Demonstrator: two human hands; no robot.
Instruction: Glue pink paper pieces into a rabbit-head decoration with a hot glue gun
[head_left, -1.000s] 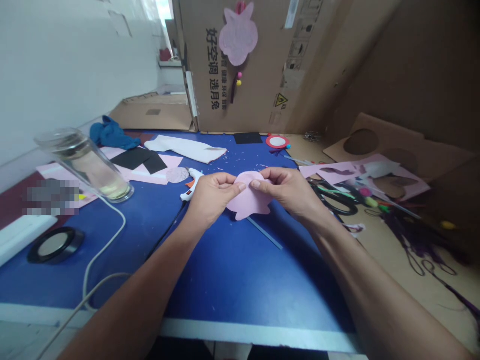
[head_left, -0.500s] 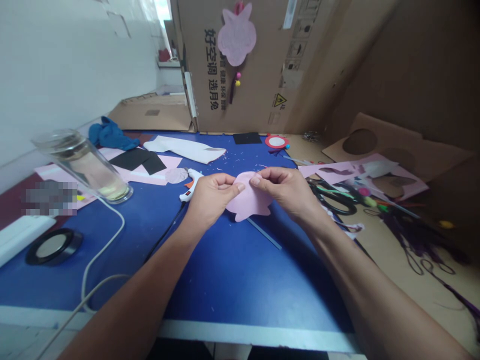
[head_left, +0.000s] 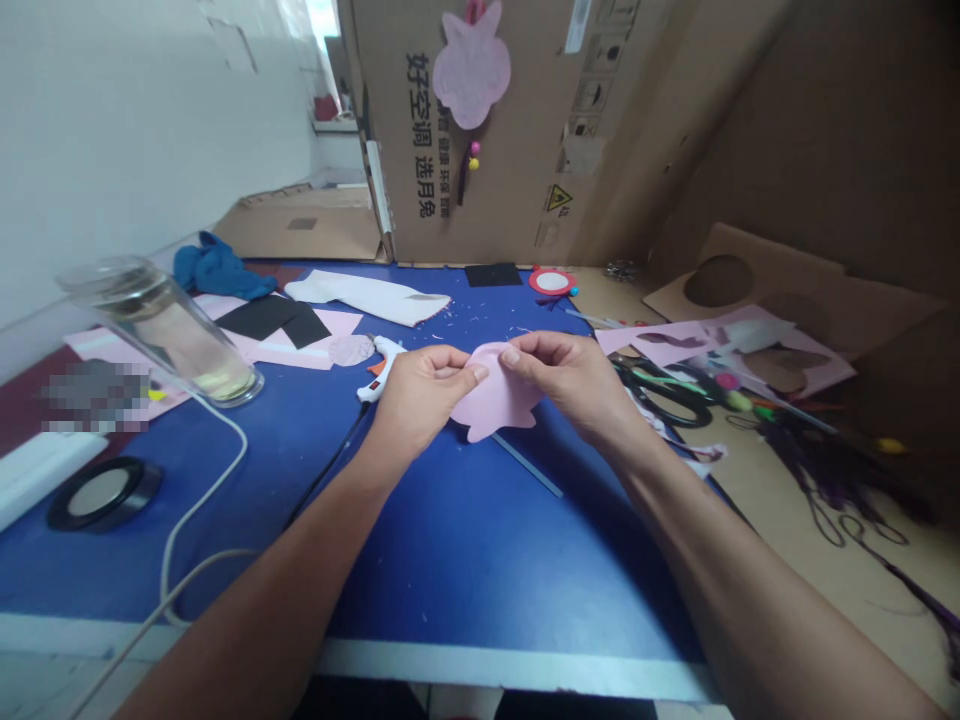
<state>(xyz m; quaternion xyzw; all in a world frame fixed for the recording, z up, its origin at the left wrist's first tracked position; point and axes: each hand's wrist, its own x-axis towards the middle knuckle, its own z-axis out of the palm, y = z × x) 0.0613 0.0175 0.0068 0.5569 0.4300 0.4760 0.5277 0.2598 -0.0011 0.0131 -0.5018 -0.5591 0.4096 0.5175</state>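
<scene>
A pink felt-like cutout (head_left: 496, 402) with two pointed tips at its lower edge is held up over the blue table. My left hand (head_left: 427, 393) pinches its upper left edge between thumb and fingers. On the upper right edge, my right hand (head_left: 561, 375) has the same kind of pinch. The top rim of the cutout bends between the two thumbs. Just left of my left hand lies a white glue gun (head_left: 381, 372), partly covered by it. A thin translucent glue stick (head_left: 527, 464) rests on the table below the cutout.
A similar pink shape (head_left: 471, 70) hangs on the upright cardboard. At left stand a glass of liquid (head_left: 187, 340) and a roll of black tape (head_left: 103, 495). Black-handled scissors (head_left: 671, 395), pink scraps (head_left: 810, 350) and dark tassels (head_left: 832, 470) lie at right. A white cable (head_left: 199, 500) crosses the table.
The camera view has shifted very slightly. Both hands keep their pinch on the pink cutout, whose top edge bends a little more.
</scene>
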